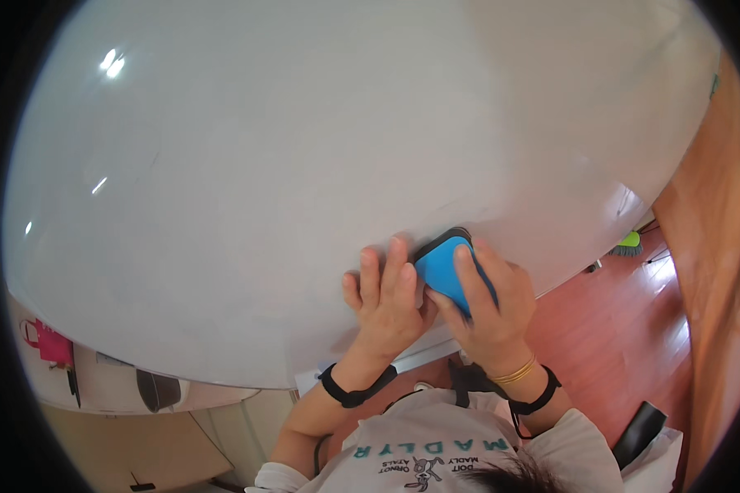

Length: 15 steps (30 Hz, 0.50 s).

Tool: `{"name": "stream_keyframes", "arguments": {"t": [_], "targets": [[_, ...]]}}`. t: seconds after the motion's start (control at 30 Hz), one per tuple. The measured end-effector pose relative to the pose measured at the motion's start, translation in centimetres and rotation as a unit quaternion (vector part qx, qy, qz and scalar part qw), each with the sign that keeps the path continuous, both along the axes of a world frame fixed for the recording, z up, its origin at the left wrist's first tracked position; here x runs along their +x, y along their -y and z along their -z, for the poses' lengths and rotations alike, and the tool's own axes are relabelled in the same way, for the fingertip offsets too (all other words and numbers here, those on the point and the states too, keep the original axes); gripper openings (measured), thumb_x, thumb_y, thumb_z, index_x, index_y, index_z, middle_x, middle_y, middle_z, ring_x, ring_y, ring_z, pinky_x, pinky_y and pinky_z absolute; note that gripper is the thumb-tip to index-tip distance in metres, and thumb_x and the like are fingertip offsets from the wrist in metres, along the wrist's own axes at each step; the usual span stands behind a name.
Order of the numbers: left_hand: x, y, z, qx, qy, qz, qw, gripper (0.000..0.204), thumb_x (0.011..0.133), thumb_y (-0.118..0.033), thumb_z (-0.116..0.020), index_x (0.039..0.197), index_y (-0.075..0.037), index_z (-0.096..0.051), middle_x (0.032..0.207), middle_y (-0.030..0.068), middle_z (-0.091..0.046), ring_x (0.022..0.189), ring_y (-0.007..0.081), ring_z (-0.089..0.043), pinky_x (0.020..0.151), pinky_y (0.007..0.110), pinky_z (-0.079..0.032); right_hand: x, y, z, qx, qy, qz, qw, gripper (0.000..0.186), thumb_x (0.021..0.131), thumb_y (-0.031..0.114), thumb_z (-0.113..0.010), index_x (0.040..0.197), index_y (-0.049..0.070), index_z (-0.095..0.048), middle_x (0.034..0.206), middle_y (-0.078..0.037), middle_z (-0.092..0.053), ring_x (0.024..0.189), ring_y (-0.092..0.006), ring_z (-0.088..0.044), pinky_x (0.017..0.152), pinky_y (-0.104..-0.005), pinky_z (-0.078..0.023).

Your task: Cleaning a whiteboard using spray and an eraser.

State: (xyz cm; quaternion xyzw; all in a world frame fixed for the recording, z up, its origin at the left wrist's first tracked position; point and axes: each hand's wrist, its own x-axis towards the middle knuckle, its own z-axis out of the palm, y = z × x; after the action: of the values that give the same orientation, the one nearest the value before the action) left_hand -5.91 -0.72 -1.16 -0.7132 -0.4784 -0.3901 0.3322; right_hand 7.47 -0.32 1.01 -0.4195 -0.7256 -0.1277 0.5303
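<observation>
A large glossy whiteboard (pixel 255 140) fills most of the view, with faint dark streaks in places. My right hand (pixel 497 308) grips a blue whiteboard eraser (pixel 442 267) with a black pad, pressed against the board near its lower edge. Just left of the eraser, my left hand (pixel 386 304) rests on the board with its fingers spread, its thumb close to the eraser.
At lower left, a pale counter (pixel 214 396) holds a pink bag (pixel 53 345) and a dark object (pixel 158 390). Below right lie a reddish floor (pixel 592 329), a green brush (pixel 627 240) and a dark roll-like object (pixel 637 431). A wooden surface (pixel 715 271) runs along the right.
</observation>
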Motion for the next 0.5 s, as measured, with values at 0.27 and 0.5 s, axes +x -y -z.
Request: {"name": "stream_keyframes", "arguments": {"t": [0.27, 0.5], "targets": [[0.0, 0.1, 0.1, 0.010, -0.007, 0.004, 1.000, 0.063, 0.074, -0.014, -0.050, 0.128, -0.002, -0.021, 0.125, 0.0186, -0.041, 0.125, 0.0341, -0.023, 0.102, 0.044, -0.001, -0.3, 0.1, 0.3, 0.020, -0.007, -0.020, 1.000, 0.049, 0.059, 0.017, -0.071, 0.104, 0.006, -0.056, 0.109, -0.010, -0.051, 0.068, -0.0198, -0.052, 0.055, -0.0296, -0.040], [0.1, 0.2, 0.0, -0.010, 0.006, 0.021, 1.000, 0.067, 0.071, -0.014, -0.052, 0.128, -0.001, -0.020, 0.124, 0.0195, -0.041, 0.125, 0.0342, -0.024, 0.102, 0.044, -0.002, 0.1, 0.3, -0.1, -0.015, -0.011, -0.002, 1.000, 0.052, 0.058, 0.016, -0.071, 0.106, 0.008, -0.055, 0.109, -0.009, -0.050, 0.069, -0.0194, -0.051, 0.058, -0.0288, -0.040]]}}
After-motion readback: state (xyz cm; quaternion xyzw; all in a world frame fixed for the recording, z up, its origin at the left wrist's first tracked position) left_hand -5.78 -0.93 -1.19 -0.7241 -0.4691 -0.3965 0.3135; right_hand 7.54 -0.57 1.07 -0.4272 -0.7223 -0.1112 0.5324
